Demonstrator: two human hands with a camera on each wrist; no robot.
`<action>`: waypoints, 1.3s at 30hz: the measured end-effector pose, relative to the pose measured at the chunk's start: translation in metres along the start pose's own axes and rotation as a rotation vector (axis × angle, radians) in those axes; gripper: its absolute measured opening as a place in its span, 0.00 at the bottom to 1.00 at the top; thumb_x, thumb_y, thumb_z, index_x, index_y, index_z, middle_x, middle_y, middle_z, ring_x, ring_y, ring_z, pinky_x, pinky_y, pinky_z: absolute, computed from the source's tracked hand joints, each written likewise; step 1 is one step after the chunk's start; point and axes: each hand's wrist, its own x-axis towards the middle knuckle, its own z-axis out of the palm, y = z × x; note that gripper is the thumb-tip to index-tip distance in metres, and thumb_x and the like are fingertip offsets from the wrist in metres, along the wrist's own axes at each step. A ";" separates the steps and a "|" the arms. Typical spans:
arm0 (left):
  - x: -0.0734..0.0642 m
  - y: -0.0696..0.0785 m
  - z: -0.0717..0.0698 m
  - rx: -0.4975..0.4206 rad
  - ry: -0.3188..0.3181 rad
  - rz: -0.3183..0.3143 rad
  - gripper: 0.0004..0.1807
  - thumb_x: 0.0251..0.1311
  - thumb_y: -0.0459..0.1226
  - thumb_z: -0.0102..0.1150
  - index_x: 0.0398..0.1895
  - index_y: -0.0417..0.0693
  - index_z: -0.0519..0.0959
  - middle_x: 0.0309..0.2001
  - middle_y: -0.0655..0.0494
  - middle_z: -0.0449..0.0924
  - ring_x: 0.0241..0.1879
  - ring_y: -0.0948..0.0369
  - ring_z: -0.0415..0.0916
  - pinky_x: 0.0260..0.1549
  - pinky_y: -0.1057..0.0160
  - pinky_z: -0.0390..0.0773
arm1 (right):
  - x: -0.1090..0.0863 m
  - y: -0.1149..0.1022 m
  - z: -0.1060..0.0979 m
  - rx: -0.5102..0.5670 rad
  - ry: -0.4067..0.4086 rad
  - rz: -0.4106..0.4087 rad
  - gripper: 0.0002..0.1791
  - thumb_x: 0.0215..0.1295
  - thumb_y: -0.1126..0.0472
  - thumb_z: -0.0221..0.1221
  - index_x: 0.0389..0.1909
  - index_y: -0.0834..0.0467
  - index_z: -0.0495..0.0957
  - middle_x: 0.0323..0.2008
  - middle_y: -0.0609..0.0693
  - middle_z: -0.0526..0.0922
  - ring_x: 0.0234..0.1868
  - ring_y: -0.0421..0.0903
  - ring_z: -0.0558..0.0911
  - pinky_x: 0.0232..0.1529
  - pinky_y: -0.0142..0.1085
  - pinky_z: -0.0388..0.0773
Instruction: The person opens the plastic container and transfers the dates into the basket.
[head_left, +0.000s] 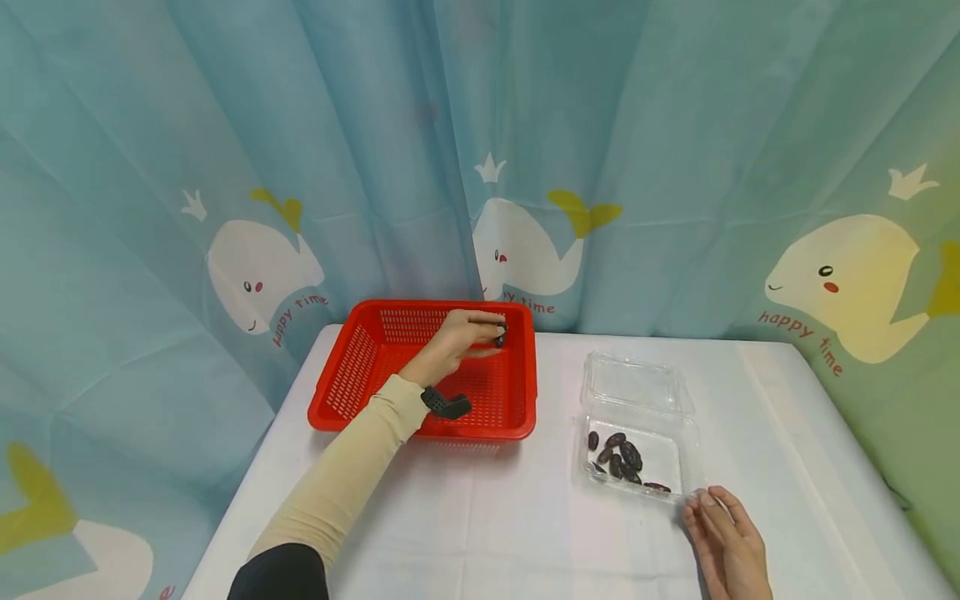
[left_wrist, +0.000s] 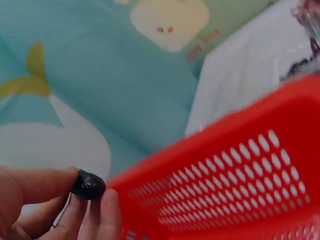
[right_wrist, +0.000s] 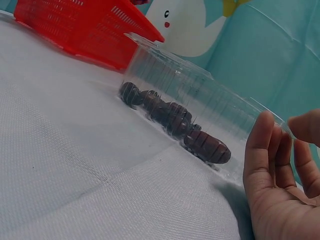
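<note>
Over the right side of a red plastic basket (head_left: 348,371), my left hand (head_left: 453,343) pinches one dark date (left_wrist: 90,185) between thumb and fingertips. A clear plastic clamshell box (head_left: 662,454) lies with its lid (head_left: 633,383) folded back, to the right of the basket. Several dark, wrinkled dates (right_wrist: 207,146) are inside it, mostly along its left and near sides. At the box's near right corner, my right hand (head_left: 727,542) pinches the rim between thumb and fingers.
A white cloth (head_left: 525,533) covers the table under the basket and box. Behind the table hangs a blue-green curtain (head_left: 675,167) with printed whales. The basket's raised rim (left_wrist: 240,117) stands beside my left hand.
</note>
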 end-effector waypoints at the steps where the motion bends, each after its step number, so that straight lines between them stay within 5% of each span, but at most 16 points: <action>1: 0.003 -0.002 -0.001 0.007 0.007 -0.013 0.20 0.69 0.30 0.63 0.63 0.38 0.81 0.57 0.44 0.83 0.43 0.58 0.85 0.62 0.46 0.81 | 0.000 0.000 0.000 0.004 0.002 0.002 0.08 0.77 0.67 0.56 0.47 0.50 0.78 0.40 0.43 0.82 0.42 0.36 0.86 0.50 0.26 0.84; 18: 0.049 -0.030 -0.021 -0.001 0.083 -0.181 0.18 0.70 0.24 0.58 0.62 0.30 0.79 0.65 0.35 0.76 0.63 0.43 0.80 0.61 0.48 0.81 | 0.001 -0.002 -0.001 -0.011 0.006 0.003 0.10 0.78 0.67 0.55 0.52 0.49 0.77 0.42 0.42 0.80 0.43 0.37 0.84 0.51 0.27 0.84; 24: 0.062 -0.036 -0.022 -0.029 0.093 -0.220 0.18 0.69 0.23 0.59 0.61 0.31 0.80 0.65 0.36 0.77 0.64 0.43 0.80 0.59 0.51 0.82 | 0.002 -0.003 0.000 0.057 -0.084 -0.025 0.11 0.79 0.70 0.51 0.51 0.53 0.79 0.44 0.45 0.80 0.44 0.39 0.86 0.54 0.30 0.85; 39: 0.074 -0.049 -0.018 0.010 0.103 -0.266 0.19 0.68 0.22 0.60 0.62 0.30 0.80 0.66 0.36 0.78 0.65 0.44 0.80 0.58 0.50 0.83 | 0.006 -0.009 -0.001 -0.012 -0.087 -0.004 0.11 0.79 0.68 0.52 0.50 0.51 0.79 0.42 0.45 0.82 0.44 0.38 0.86 0.54 0.29 0.85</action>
